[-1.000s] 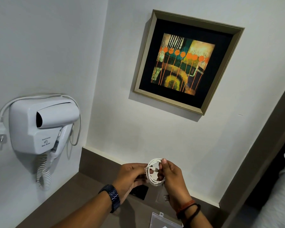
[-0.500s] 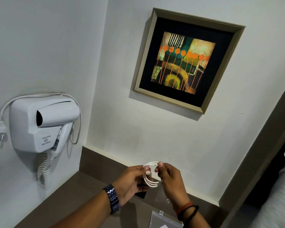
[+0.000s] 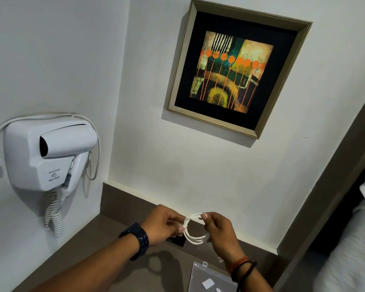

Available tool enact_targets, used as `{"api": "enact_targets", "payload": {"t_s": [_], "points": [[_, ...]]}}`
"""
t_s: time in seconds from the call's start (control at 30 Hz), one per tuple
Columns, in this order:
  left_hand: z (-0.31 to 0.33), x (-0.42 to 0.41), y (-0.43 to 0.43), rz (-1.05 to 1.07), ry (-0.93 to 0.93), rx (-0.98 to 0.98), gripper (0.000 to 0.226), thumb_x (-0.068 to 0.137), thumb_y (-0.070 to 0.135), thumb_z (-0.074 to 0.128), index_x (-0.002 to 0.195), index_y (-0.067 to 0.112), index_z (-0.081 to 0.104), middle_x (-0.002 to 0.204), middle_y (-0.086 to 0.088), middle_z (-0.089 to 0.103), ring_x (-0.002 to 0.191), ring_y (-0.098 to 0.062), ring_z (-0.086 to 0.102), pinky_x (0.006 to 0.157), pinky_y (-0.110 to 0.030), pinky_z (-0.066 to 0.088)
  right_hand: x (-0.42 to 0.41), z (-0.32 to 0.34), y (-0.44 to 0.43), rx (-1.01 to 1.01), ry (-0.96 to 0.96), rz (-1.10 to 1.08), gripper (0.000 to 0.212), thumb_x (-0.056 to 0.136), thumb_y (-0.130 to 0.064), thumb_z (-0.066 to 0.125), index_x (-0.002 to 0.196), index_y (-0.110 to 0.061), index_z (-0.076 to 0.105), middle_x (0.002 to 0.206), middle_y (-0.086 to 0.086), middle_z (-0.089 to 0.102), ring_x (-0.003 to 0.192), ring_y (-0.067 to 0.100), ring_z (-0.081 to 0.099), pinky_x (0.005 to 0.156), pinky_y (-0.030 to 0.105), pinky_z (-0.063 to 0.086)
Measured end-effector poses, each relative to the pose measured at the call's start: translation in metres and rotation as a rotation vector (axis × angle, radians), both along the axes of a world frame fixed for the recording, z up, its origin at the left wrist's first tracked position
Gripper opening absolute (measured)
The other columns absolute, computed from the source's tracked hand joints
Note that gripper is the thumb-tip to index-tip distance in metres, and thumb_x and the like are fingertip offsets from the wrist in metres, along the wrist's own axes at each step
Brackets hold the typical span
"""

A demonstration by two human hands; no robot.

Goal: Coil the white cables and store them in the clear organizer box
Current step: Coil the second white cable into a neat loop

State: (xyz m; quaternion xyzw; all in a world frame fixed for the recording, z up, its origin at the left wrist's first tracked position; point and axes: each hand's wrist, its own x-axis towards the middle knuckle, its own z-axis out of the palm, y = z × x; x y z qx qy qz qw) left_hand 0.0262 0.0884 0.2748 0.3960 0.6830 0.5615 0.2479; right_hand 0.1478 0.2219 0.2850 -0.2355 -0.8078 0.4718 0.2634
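A white cable [image 3: 195, 237], wound into a small coil of several loops, hangs in the air between my two hands over the brown counter [image 3: 93, 268]. My left hand [image 3: 162, 225], with a dark watch on its wrist, pinches the coil's left side. Gripping the top right of the coil is my right hand [image 3: 218, 230], which wears dark and orange bands at the wrist. The clear organizer box [image 3: 207, 279] lies on the counter below my right forearm, partly cut off by the frame's bottom edge.
A white wall-mounted hair dryer [image 3: 49, 152] with a curly cord hangs at the left. A framed picture [image 3: 234, 68] is on the back wall. A dark socket plate [image 3: 177, 241] sits behind the hands. White bedding [image 3: 358, 239] lies at the right.
Both hands have dropped a little with the coil. The coil has turned from upright to more flat and spread wider between the fingers.
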Motion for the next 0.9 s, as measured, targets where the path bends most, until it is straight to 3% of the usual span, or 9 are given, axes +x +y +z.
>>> {"api": "enact_targets", "payload": {"t_s": [0.07,0.17,0.27,0.43,0.53,0.6,0.77,0.83,0.9], "points": [[-0.001,-0.009,-0.007,-0.048,0.125,-0.026,0.026,0.081,0.002,0.065,0.095,0.023,0.072,0.091,-0.003,0.076,0.082,-0.012,0.07,0.073,-0.017,0.056,0.006,0.0,0.0,-0.002,-0.012,0.036,0.011,0.091,-0.022,0.056,0.087,-0.014,0.061,0.063,0.003,0.055,0.061,0.016,0.047,0.057,0.03,0.04],[-0.005,-0.019,-0.016,-0.06,0.243,-0.064,0.021,0.085,0.004,0.061,0.097,0.016,0.072,0.087,-0.005,0.076,0.079,-0.006,0.069,0.072,-0.015,0.054,0.01,-0.004,-0.002,0.042,-0.03,0.106,0.012,0.091,-0.015,0.057,0.086,-0.008,0.064,0.057,-0.009,0.055,0.056,0.005,0.049,0.053,0.019,0.04],[-0.016,-0.017,-0.015,-0.026,0.217,-0.028,0.019,0.085,0.001,0.059,0.093,0.011,0.073,0.076,-0.002,0.074,0.07,-0.001,0.067,0.068,-0.011,0.052,0.008,-0.008,-0.002,-0.06,-0.017,0.074,0.018,0.091,-0.013,0.056,0.083,-0.003,0.069,0.046,-0.014,0.057,0.047,-0.001,0.049,0.046,0.015,0.041],[-0.046,0.001,-0.002,0.149,0.042,0.119,0.026,0.075,-0.004,0.069,0.074,0.022,0.074,0.064,0.014,0.072,0.069,-0.002,0.068,0.068,-0.015,0.052,0.013,-0.021,0.0,-0.336,0.002,0.06,0.027,0.091,-0.018,0.057,0.067,-0.012,0.066,0.054,-0.001,0.05,0.043,0.008,0.043,0.041,0.019,0.038],[-0.064,0.013,0.007,0.386,-0.175,0.19,0.024,0.06,-0.005,0.08,0.064,0.017,0.07,0.059,0.008,0.071,0.058,-0.001,0.065,0.055,-0.013,0.05,0.016,-0.032,0.001,-0.472,0.002,0.05,0.031,0.092,-0.02,0.055,0.063,-0.017,0.066,0.056,0.002,0.046,0.046,0.012,0.039,0.044,0.022,0.034],[-0.077,0.019,0.015,0.478,-0.303,0.197,0.024,0.056,-0.006,0.081,0.058,0.014,0.069,0.057,0.004,0.07,0.058,-0.01,0.065,0.052,-0.014,0.051,0.019,-0.042,0.002,-0.526,-0.009,0.03,0.028,0.092,-0.021,0.055,0.068,-0.016,0.067,0.056,0.0,0.047,0.046,0.011,0.039,0.045,0.022,0.034],[-0.107,0.042,0.037,0.406,-0.539,0.151,0.011,0.077,-0.007,0.065,0.082,-0.001,0.073,0.08,-0.015,0.073,0.076,-0.028,0.069,0.062,-0.024,0.059,0.027,-0.072,0.005,-0.528,-0.057,-0.038,0.029,0.092,-0.018,0.055,0.065,-0.014,0.065,0.055,0.003,0.046,0.047,0.012,0.037,0.047,0.024,0.03],[-0.115,0.051,0.043,0.342,-0.569,0.119,0.01,0.078,-0.001,0.067,0.084,0.004,0.073,0.087,-0.016,0.074,0.081,-0.027,0.07,0.073,-0.032,0.059,0.032,-0.086,0.01,-0.524,-0.068,-0.083,0.03,0.091,-0.018,0.057,0.062,-0.014,0.065,0.055,0.003,0.046,0.046,0.011,0.036,0.047,0.023,0.03],[-0.122,0.059,0.046,0.295,-0.545,0.077,0.014,0.069,0.003,0.077,0.079,0.011,0.073,0.082,-0.011,0.075,0.077,-0.02,0.071,0.072,-0.028,0.058,0.036,-0.1,0.015,-0.509,-0.075,-0.121,0.03,0.091,-0.019,0.057,0.064,-0.011,0.066,0.055,0.005,0.046,0.046,0.011,0.037,0.047,0.024,0.031]]}}
